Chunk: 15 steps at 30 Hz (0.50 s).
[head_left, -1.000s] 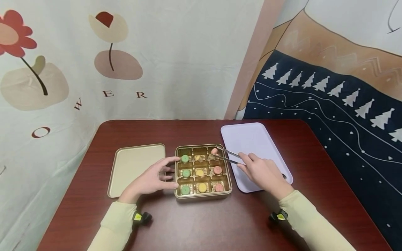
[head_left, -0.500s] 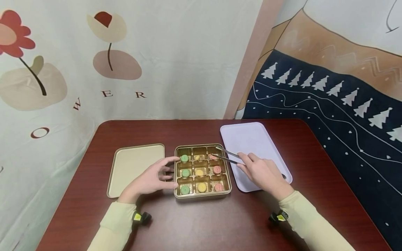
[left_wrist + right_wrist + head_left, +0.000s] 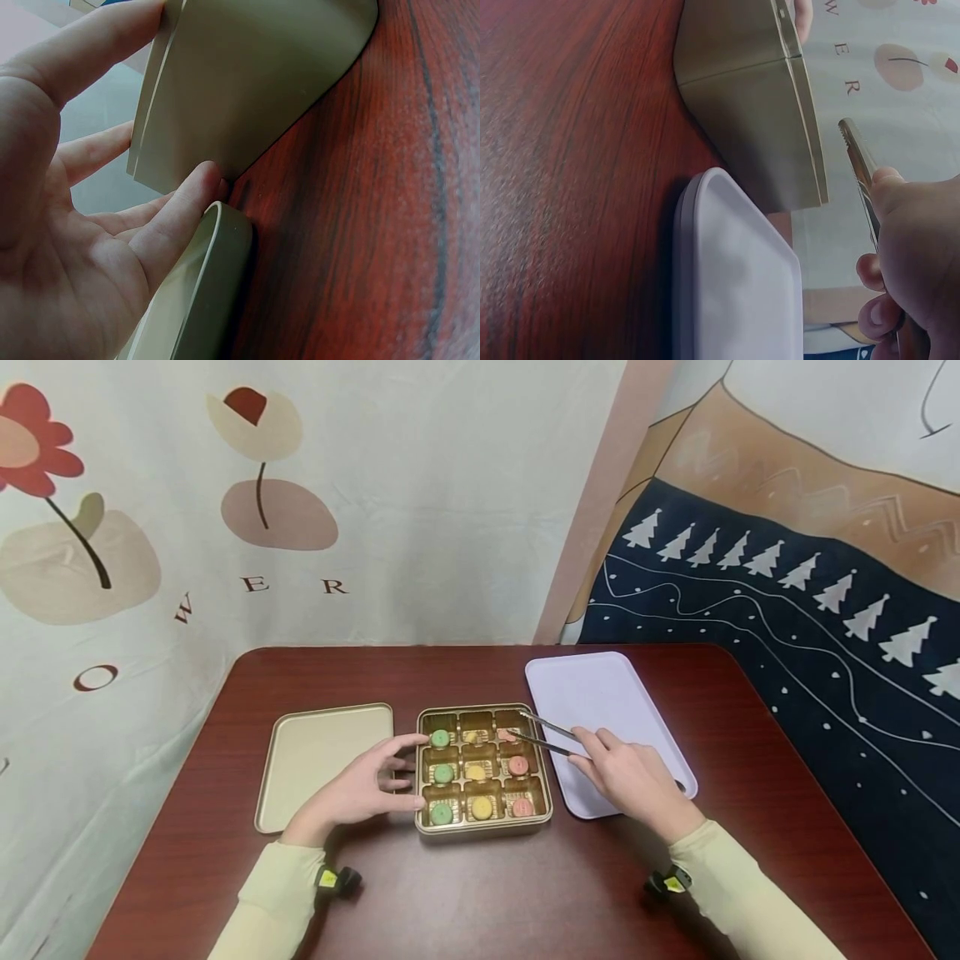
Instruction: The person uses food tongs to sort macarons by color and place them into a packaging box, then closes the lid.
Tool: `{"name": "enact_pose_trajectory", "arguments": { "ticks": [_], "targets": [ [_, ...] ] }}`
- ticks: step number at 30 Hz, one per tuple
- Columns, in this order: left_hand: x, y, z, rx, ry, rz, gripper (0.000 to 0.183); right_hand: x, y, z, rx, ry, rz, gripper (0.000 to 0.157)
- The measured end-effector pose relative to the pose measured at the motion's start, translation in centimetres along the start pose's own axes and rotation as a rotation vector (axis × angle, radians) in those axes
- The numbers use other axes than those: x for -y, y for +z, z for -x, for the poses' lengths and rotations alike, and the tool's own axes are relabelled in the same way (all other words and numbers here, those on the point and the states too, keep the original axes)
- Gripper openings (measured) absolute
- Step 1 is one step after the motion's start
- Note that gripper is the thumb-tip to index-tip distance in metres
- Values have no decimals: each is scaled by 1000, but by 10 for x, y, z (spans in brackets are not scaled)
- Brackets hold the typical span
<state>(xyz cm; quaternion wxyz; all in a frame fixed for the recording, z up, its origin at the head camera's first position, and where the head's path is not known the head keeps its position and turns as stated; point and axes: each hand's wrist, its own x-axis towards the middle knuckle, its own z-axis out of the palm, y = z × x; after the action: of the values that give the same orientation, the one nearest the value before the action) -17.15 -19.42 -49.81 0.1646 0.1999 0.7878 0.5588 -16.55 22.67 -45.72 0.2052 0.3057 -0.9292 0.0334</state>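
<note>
A gold tin point(image 3: 480, 832) with a gold divided insert stands mid-table. Its compartments hold small macarons: green ones point(image 3: 443, 773) on the left, yellow ones point(image 3: 482, 808) in the middle column, pink ones point(image 3: 518, 766) on the right. My left hand point(image 3: 367, 787) touches the tin's left side, fingers and thumb spread along the rim. With my right hand point(image 3: 630, 778) I hold metal tongs point(image 3: 555, 727), their tips apart over the back right compartment. A pink macaron point(image 3: 506, 735) lies in that compartment, partly hidden by the lower tong arm.
Left of the tin lies a flat gold lid point(image 3: 300, 752), partly beneath my left hand. A pale lilac tray point(image 3: 592, 689) sits to the right, under the tongs and right hand. Printed cloths point(image 3: 450, 527) hang behind the table point(image 3: 480, 893).
The pink macaron that was up between the tong tips now lies down in the back right compartment. The tongs have parted from it and shifted slightly right. The left hand stays put.
</note>
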Motion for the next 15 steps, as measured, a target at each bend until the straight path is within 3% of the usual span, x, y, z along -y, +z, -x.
{"name": "enact_pose_trajectory", "arguments": {
  "ticks": [9,15],
  "targets": [
    [1,0,-1,-3,12,-10,90,-15,-4,15,-13,44,-3,48],
    [0,0,-1,-2,11,-12,89,-26,-11,27,29,115,18,48]
  ]
}}
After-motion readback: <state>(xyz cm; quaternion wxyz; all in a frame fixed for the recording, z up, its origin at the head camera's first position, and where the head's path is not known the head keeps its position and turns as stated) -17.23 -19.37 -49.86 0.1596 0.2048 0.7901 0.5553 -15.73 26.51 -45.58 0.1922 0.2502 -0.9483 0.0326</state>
